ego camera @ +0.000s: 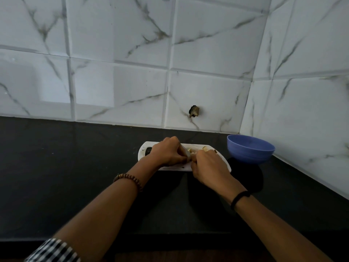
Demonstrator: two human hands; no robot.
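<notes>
As left hand [166, 152] and right hand [209, 164] met mid-frame over white board [175, 168]:
both pinched pale food piece [192, 155], fingers curled; blue bowl [251, 151] stood just right.

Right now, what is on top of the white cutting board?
Over the white cutting board, the left hand and right hand meet fingertip to fingertip. A few pale food pieces lie beyond them. Whatever they pinch, and the board beneath, is covered.

The pale piece [191, 154] pinched between both hands' fingers [182, 159] is mostly hidden.
</notes>
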